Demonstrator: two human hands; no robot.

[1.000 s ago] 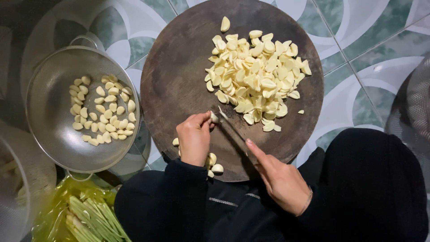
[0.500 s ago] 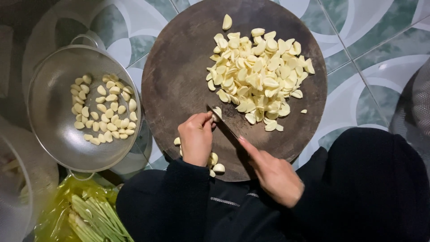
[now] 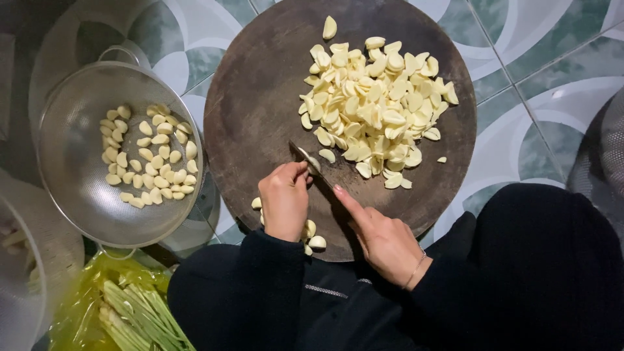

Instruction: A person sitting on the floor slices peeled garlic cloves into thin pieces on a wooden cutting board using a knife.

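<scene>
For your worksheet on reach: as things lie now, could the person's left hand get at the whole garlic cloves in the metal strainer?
Probably yes. The left hand rests on the chopping board, with the metal strainer open-topped beside it, and nothing lies between hand and whole garlic cloves.

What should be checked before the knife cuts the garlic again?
1. Left hand holds the clove steady: ok.
2. Left fingertips away from the blade: cannot tell.
3. Right hand grips the knife, forefinger along its back: ok.
4. Bare space on the round cutting board for new slices: ok.
5. Sliced pile apart from the blade: ok.
6. Whole cloves waiting near the left wrist: ok.
</scene>
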